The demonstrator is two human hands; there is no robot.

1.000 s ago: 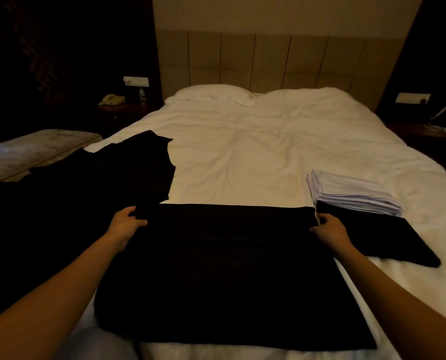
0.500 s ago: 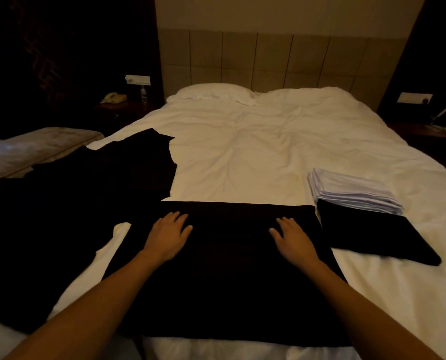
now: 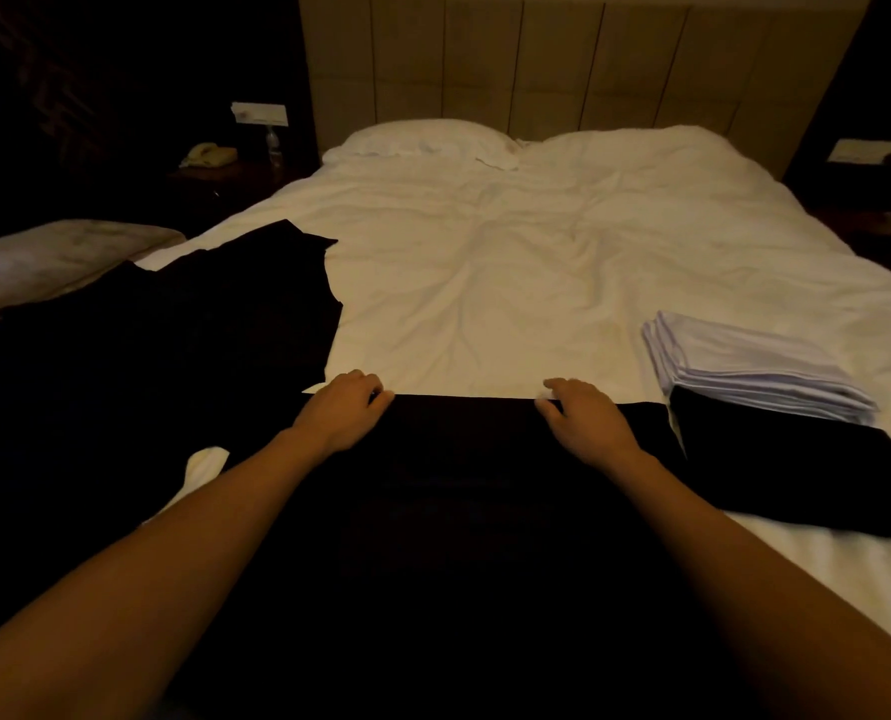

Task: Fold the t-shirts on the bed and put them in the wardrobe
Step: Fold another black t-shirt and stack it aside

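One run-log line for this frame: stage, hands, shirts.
stage: mid-fold | left hand and right hand: pinching far edge of black t-shirt | folded white stack on folded black shirt, right | unfolded black shirts, left

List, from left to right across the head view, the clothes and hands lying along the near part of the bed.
Unfolded black garments → left hand → right hand → folded black t-shirt with the stack of folded white t-shirts on its far end. Both hands grip the far edge of the black t-shirt being folded.

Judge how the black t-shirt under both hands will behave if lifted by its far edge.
The black t-shirt lies flat on the bed, so it is probably floppy and would drape. Left hand and right hand grip its edge, which suggests it lifts easily.
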